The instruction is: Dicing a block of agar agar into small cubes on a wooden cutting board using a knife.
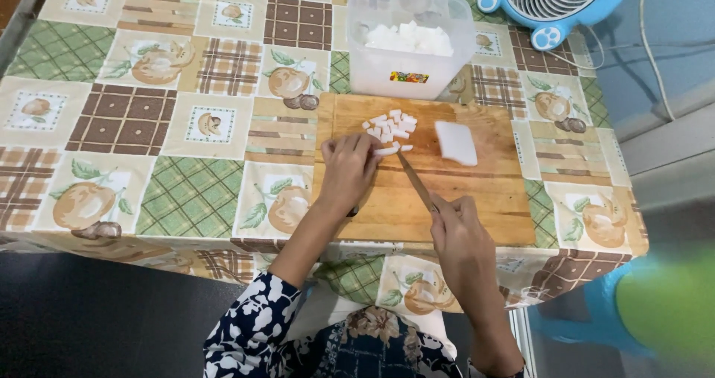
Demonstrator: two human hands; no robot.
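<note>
A wooden cutting board lies on the table. On its far part sits a pile of small white cubes and, to the right, one larger white slab. My left hand rests on the board, fingertips pressing a white strip beside the cubes. My right hand grips the handle of a knife, whose blade points toward the strip near my left fingers.
A translucent plastic tub holding white chunks stands just behind the board. A blue desk fan is at the far right corner. The tablecloth is a fruit-patterned patchwork. A blue stool stands to the right below the table.
</note>
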